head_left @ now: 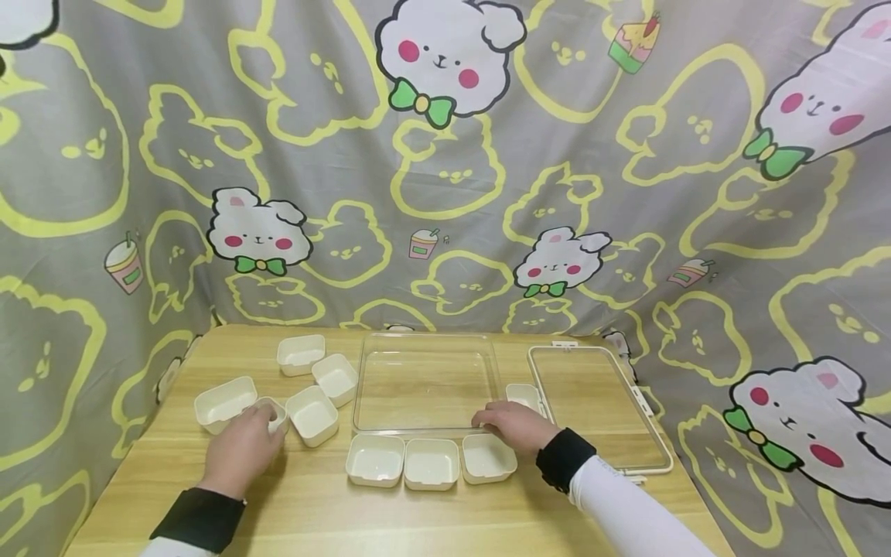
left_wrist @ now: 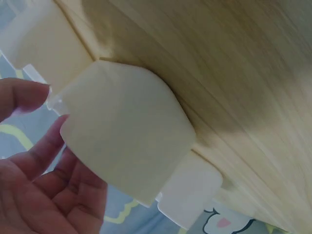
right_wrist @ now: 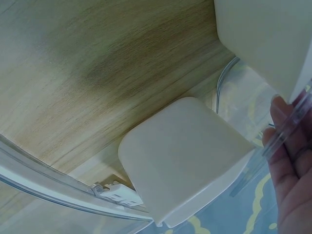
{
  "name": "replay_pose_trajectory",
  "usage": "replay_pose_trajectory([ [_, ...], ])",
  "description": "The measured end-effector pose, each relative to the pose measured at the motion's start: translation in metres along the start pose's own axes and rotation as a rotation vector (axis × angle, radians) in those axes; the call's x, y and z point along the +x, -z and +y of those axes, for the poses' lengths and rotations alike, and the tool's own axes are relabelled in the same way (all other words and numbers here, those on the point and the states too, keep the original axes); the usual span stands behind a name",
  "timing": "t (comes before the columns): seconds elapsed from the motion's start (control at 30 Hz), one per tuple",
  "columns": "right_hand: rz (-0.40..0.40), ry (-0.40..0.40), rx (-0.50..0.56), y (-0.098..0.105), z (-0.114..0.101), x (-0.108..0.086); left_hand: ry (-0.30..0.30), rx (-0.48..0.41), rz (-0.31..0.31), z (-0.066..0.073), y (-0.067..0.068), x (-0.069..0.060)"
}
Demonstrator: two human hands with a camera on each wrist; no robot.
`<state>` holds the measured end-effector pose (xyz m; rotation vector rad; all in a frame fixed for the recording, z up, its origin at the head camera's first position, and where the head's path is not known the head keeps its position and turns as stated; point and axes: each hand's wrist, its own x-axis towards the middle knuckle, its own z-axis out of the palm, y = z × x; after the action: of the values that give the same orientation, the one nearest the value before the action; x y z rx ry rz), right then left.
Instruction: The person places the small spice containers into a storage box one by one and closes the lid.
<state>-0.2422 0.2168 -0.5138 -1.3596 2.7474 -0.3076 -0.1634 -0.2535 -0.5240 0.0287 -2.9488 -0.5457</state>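
Note:
My left hand (head_left: 244,449) is at the left of the table, pinching the rim of a small white box (left_wrist: 126,126) between thumb and fingers. The box is mostly covered by the hand in the head view. My right hand (head_left: 518,425) grips the near right corner of a large clear plastic box (head_left: 425,430), its fingers curled at the rim; the thumb is hidden in the right wrist view. Three white boxes stand in a row before the clear box, the rightmost white box (head_left: 489,460) close under my right hand. Another white box (head_left: 522,396) stands behind that hand.
A clear lid with a white rim (head_left: 647,402) lies at the right. Left of the clear box, several more white boxes stand around my left hand, among them a larger white box (head_left: 226,402). A patterned curtain (head_left: 445,232) surrounds the wooden table (head_left: 334,526).

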Motion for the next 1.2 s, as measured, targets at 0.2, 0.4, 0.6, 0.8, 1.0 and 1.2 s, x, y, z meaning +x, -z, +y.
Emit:
replay_pose_trajectory([
  [0.2, -0.005, -0.006, -0.003, 0.0018, -0.0025, -0.0001, 0.004, 0.022, -0.035, -0.0024, -0.0039, 0.0012],
  [0.4, -0.004, -0.001, -0.012, 0.0018, -0.0026, 0.0003, -0.011, 0.037, -0.053, -0.0054, -0.0073, 0.0032],
  [0.6, -0.009, -0.001, -0.007, 0.0010, -0.0023, 0.0007, -0.030, 0.048, -0.061, -0.0042, -0.0091, 0.0038],
  [0.8, -0.010, -0.005, -0.011, 0.0012, -0.0021, 0.0002, -0.014, 0.034, -0.103, -0.0010, -0.0088, 0.0047],
  [1.0, -0.008, -0.002, -0.015, 0.0015, -0.0023, -0.0001, -0.015, 0.020, -0.106, -0.0018, -0.0092, 0.0051],
  [1.2, -0.009, 0.000, -0.007, 0.0038, -0.0038, -0.0007, -0.012, -0.005, -0.084, -0.0019, -0.0063, 0.0062],
])
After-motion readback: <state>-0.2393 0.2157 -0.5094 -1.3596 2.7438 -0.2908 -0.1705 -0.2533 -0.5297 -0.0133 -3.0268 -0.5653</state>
